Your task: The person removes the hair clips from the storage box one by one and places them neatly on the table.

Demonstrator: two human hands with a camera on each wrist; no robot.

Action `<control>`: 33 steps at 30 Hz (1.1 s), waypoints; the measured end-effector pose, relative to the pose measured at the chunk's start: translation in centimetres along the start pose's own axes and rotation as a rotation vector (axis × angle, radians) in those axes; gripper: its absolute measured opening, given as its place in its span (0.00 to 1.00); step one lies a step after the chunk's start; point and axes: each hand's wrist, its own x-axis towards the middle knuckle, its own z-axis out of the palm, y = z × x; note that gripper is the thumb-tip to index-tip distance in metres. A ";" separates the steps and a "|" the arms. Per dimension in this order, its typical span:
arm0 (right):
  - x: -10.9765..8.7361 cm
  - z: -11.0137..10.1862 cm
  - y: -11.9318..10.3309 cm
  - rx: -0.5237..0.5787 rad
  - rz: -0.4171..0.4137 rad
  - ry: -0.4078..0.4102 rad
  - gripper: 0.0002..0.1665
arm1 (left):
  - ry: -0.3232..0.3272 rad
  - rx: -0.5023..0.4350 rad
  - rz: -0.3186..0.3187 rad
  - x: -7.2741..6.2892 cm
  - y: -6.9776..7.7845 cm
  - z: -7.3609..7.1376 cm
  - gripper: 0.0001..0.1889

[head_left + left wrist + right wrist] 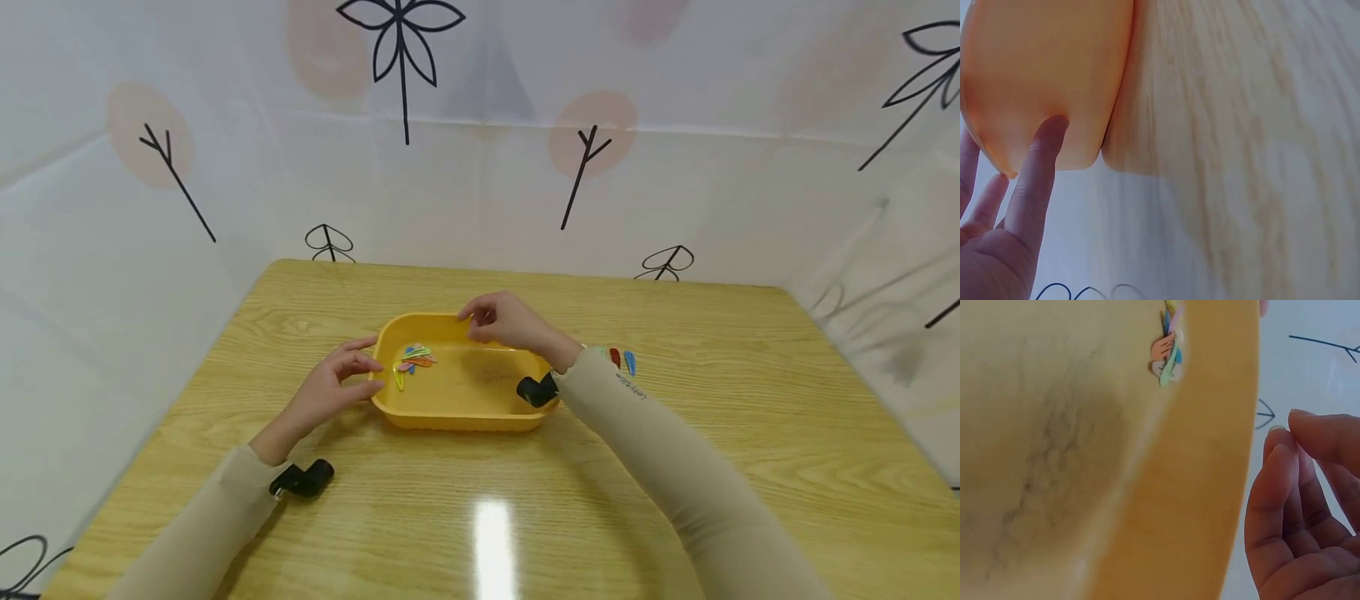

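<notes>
A yellow plastic tray stands on the wooden table. Several colourful hair clips lie in a loose pile at its left end, a yellow clip slightly apart. My left hand touches the tray's left end with extended fingers; the left wrist view shows one fingertip against the outer wall. Over the tray's back rim hovers my right hand, fingers loosely bent. Its thumb and fingertips come close together in the right wrist view, with nothing visible between them.
Right of the tray, a red clip and a blue clip lie on the table, with a greenish one partly hidden by the right sleeve. A white patterned cloth hangs behind the table.
</notes>
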 end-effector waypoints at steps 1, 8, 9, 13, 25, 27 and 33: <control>0.2 0.2 0.1 0.009 -0.001 -0.005 0.17 | -0.001 -0.002 0.000 0.0 0.0 0.0 0.13; 1.5 1.1 0.9 0.081 0.000 -0.043 0.17 | -0.001 0.000 -0.001 0.0 0.0 0.0 0.14; 1.6 1.2 1.0 0.080 0.002 -0.050 0.17 | -0.002 0.001 -0.001 -0.1 0.0 0.0 0.14; 2.3 1.8 1.1 0.073 -0.006 -0.083 0.17 | -0.001 -0.001 -0.006 -0.1 0.0 0.0 0.14; 4.5 3.9 1.3 -0.101 -0.102 -0.234 0.15 | -0.001 -0.016 -0.033 -0.1 0.1 -0.1 0.14; 4.7 4.2 1.4 -0.126 -0.112 -0.242 0.15 | -0.005 -0.013 -0.027 -0.1 0.0 -0.1 0.14; 4.9 4.8 1.4 -0.214 -0.141 -0.243 0.17 | -0.008 -0.011 -0.026 0.0 0.2 -0.1 0.15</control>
